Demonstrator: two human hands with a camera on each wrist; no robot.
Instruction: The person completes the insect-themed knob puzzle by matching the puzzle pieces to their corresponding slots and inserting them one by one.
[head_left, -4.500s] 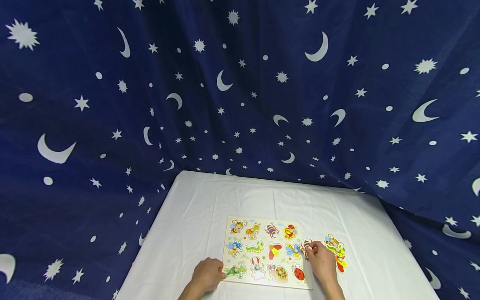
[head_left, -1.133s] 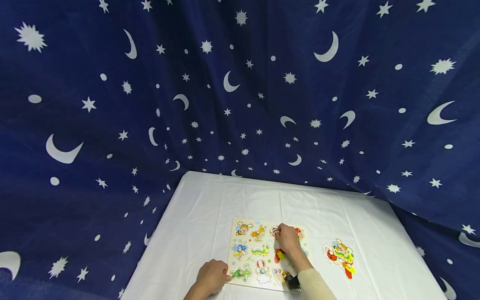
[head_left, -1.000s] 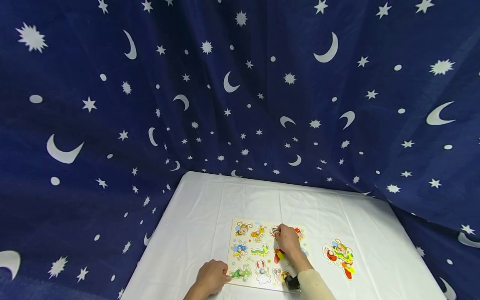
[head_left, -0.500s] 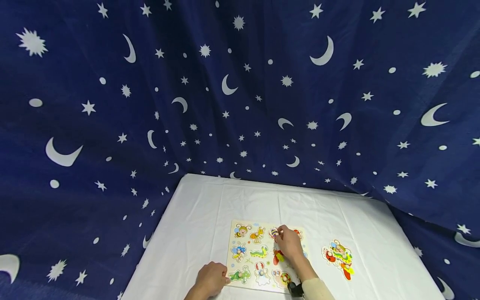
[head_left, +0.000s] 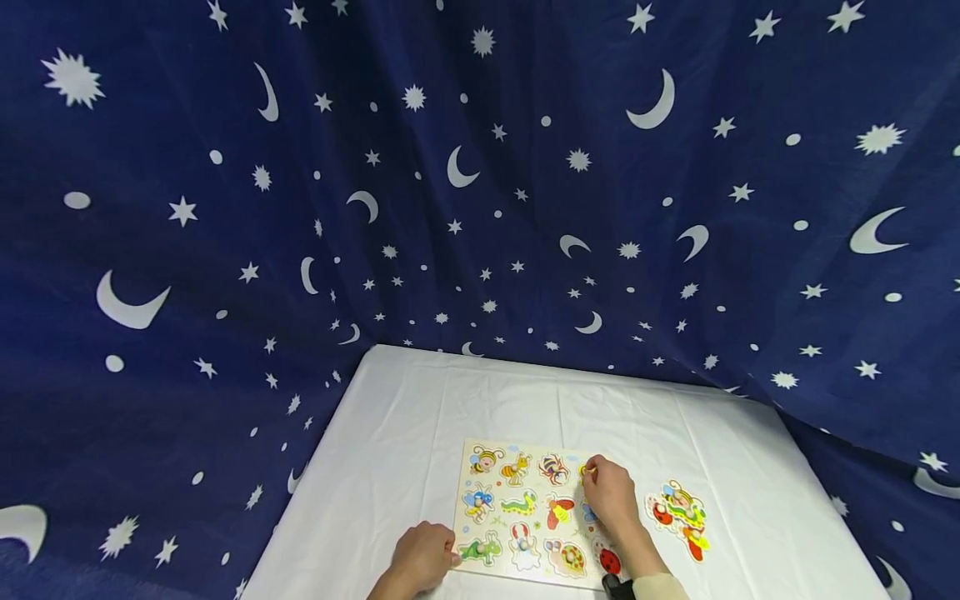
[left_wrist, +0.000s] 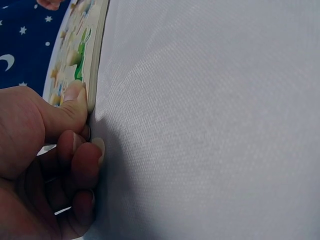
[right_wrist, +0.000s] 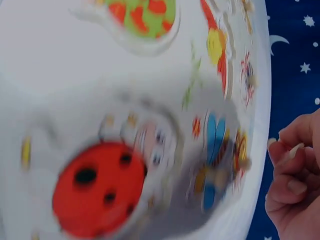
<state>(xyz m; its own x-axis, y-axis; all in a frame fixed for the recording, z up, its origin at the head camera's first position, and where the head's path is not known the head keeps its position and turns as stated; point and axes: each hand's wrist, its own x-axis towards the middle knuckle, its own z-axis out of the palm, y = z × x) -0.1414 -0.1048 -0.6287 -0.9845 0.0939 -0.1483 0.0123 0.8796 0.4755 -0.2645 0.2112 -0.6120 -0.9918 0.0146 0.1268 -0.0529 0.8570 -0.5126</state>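
Observation:
A wooden insect puzzle board [head_left: 497, 523] lies on the white table. My left hand [head_left: 422, 557] pinches its near left corner, thumb on top, beside the green grasshopper piece [head_left: 480, 549]; the left wrist view shows this thumb [left_wrist: 74, 102] at the edge. My right hand [head_left: 611, 496] hovers over the board's right side, fingers bent, near the red-and-yellow butterfly piece [right_wrist: 242, 157]. In the right wrist view its fingertips look apart from that piece's knob, holding nothing. The knobbed spider piece [head_left: 553, 469] lies in its spot. The ladybug picture [right_wrist: 97, 187] shows no knob.
Right of the board, several loose pieces overlap: a ladybug [head_left: 662, 512], a bee [head_left: 679, 497], a green caterpillar [head_left: 693, 513] and a red-and-yellow insect [head_left: 696, 546]. A dark blue curtain [head_left: 450, 275] with moons and stars surrounds the table.
The right hand held the spider piece right of the board, brought it to the spider spot, then let go and moved right towards the butterfly piece. The left hand has stayed at the corner.

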